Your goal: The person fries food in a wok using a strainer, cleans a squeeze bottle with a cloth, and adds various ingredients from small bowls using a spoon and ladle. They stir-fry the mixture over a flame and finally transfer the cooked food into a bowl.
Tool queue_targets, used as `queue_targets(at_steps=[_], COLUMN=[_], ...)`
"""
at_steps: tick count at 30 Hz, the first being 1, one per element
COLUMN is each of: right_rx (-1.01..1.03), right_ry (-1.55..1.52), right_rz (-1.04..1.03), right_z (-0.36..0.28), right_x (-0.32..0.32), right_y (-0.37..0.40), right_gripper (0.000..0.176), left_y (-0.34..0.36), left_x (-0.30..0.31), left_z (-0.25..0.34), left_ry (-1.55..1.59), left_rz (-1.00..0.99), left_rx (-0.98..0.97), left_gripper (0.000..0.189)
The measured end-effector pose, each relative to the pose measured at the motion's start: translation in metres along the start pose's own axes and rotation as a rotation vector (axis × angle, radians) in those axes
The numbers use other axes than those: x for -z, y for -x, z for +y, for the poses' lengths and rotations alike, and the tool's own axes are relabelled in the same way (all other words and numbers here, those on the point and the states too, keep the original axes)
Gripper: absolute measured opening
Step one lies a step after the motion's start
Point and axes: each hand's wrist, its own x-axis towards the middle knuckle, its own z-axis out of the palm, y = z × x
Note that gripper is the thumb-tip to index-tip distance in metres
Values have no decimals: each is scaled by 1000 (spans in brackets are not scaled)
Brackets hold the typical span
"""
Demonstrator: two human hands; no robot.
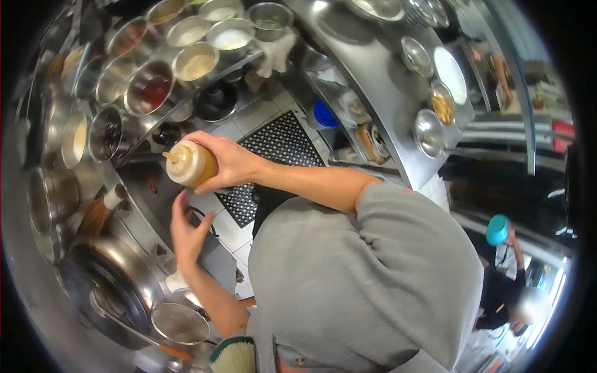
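My right hand is wrapped round a squeeze bottle with a pale cap and nozzle and yellowish-brown contents. The bottle is tilted, its nozzle toward the left. Below it, my left hand is open with fingers apart, holding nothing and not touching the bottle. Just beyond the bottle are metal bowls, among them one with red liquid and one with beige contents.
A perforated black mat lies on the tiled floor. At the left are a brush and a large round pan. A steel counter holds bowls and a white plate. A co-worker at lower right holds a teal bowl.
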Motion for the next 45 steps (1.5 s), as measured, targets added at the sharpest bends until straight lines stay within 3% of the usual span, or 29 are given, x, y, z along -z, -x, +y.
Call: queue_targets(at_steps=[3, 6, 9, 11, 14, 16, 17, 18, 19, 20, 21, 23, 24, 26, 28, 30, 32, 34, 36, 38, 42, 45], right_rx=[-76, -102, -163, -205, -89, -300, -439, -571, -745, -758, -779, -641, -478, -563, -767, -774, -661, -481, -164, -67, 277, 410], right_ry=[-9, 39, 50, 90, -110, -522, -359, -195, 268, 637, 772, 980, 1049, 1105, 974, 875, 924, 545, 107, -10, -37, 196], right_rz=[15, 91, 98, 56, 36, 237, 365, 490, 624, 671, 785, 907, 917, 867, 835, 904, 750, 759, 737, 659, 449, 473], right_z=[-2, 6, 23, 39, 73, 127, 163, 212, 295, 345, 338, 369, 414, 448, 413, 391, 369, 309, 214, 124, 25, -18], right_x=[34, 67, 102, 126, 160, 208, 240, 276, 318, 354, 354, 362, 380, 397, 372, 341, 319, 272, 211, 169, 140, 137], right_y=[35, 54, 65, 70, 86, 101, 109, 117, 131, 143, 131, 122, 126, 126, 124, 130, 137, 147, 141, 127, 84, 58], right_gripper=[81, 81, 82, 89, 94, 89, 82, 74, 67, 60, 55, 44, 40, 35, 32, 30, 27, 21, 11, 6, 5, 15], left_y=[-37, -61, -83, -93, -110, -112, -113, -110, -108, -104, -99, -89, -87, -82, -80, -84, -90, -92, -90, -88, -76, -78], left_x=[-84, -136, -188, -219, -248, -285, -298, -300, -302, -302, -303, -305, -299, -292, -276, -268, -253, -239, -216, -195, -156, -132], left_z=[-21, -1, 3, 23, 20, 0, -14, -14, -19, -27, -36, -52, -53, -65, -65, -59, -40, -18, 10, 36, 82, 92], left_ry=[621, 672, 685, 694, 541, 841, 811, 764, 729, 691, 702, 754, 706, 751, 587, 658, 703, 724, 754, 784, 863, 965], left_rz=[-242, -419, -378, -287, -237, -143, -97, -45, -53, -58, -35, 54, 87, 108, 122, 166, 189, 257, 209, 181, 155, 64], left_rx=[-165, -239, -92, -149, -113, -81, -88, -38, -26, -5, 13, 11, -31, -2, -1, 63, 6, -36, -84, -154, -248, -360], left_gripper=[71, 64, 53, 47, 49, 53, 60, 54, 51, 49, 49, 53, 57, 59, 59, 59, 59, 59, 58, 57, 57, 63])
